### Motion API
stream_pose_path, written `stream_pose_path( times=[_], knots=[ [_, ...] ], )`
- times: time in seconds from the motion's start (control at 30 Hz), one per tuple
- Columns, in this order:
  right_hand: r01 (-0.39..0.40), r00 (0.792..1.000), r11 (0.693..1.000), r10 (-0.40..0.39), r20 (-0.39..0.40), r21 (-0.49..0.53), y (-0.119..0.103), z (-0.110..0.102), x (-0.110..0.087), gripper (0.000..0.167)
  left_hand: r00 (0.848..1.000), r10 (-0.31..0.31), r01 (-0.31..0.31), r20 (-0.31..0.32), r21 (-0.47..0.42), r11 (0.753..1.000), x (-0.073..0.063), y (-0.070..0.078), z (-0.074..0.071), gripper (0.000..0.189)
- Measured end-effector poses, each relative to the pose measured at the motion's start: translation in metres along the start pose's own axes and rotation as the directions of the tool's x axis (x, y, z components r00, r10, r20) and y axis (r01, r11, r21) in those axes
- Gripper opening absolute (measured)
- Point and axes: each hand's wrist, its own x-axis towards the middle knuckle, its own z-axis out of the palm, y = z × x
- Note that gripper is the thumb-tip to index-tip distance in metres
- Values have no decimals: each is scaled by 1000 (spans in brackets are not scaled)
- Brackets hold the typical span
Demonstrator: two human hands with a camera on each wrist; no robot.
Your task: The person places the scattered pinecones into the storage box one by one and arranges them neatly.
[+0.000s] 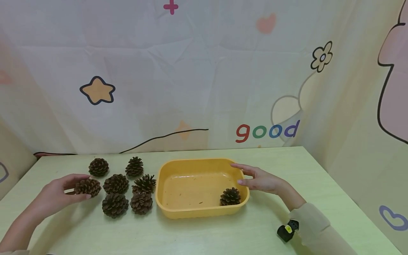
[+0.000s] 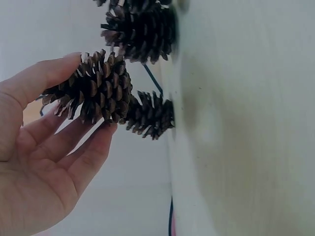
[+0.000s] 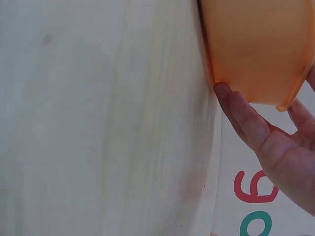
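I am pinching a pinecone (image 1: 88,187) between the thumb and fingertips of my left hand (image 1: 58,194), the gap between them standing only as wide as the cone's body — and I am holding it just above the pale table (image 1: 204,237), left of six other cones (image 1: 116,184). It is showing brown, woody scales flaring apart in layers, their rounded ends catching a lighter tan while the gaps between them are staying nearly black; it is leaning on its side, not standing upright. My right hand (image 1: 262,180) is holding the right end of the yellow tray (image 1: 197,213), thumb at the rim and fingers bracing the outer wall — and one dark cone (image 1: 230,197) is resting inside, in the near right corner
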Motion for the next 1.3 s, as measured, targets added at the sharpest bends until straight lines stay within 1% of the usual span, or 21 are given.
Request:
stream_pose_path(
  times=[0.17, 0.33, 0.47, 0.6, 0.67, 0.83, 0.9, 1.0, 1.2, 1.3],
  knots=[
    [-1, 1000, 1000, 1, -1, -6, -1, 0, -1, 66, 999, -17, 16, -34, -18, 1000, -4, 7, -3, 68],
    [5, 1000, 1000, -5, -8, -13, -2, 0, -2, 65, 998, -35, 31, -61, -60, 998, -7, 21, -5, 70],
    [6, 1000, 1000, -6, -6, -8, -1, 0, -1, 65, 996, -28, 21, -88, -83, 996, -8, 32, -6, 70],
    [4, 1000, 1000, -4, -8, -5, 0, 0, 0, 65, 992, -15, 4, -129, -83, 997, -8, 43, -5, 67],
    [5, 1000, 1000, -6, -7, -8, 0, 0, 0, 65, 991, -13, 1, -135, -91, 996, -8, 48, -3, 65],
    [-2, 1000, 1000, 2, -12, -13, 0, 0, 0, 65, 992, -21, 2, -123, -157, 988, -8, 61, 2, 63],
    [-9, 1000, 1000, 9, -15, -11, 0, 0, -1, 65, 992, -15, -8, -123, -187, 982, -7, 67, 4, 61],
    [-18, 1000, 1000, 17, -19, -11, 0, 0, -1, 65, 991, 4, -31, -131, -204, 978, -6, 74, 8, 58],
    [-15, 1000, 1000, 14, -20, -7, 0, 0, -1, 66, 987, 47, -78, -156, -195, 978, -3, 87, 16, 55],
    [-10, 1000, 1000, 10, -20, -12, 0, 0, 0, 65, 984, 77, -109, -163, -200, 974, 0, 94, 22, 54]
  ],
)
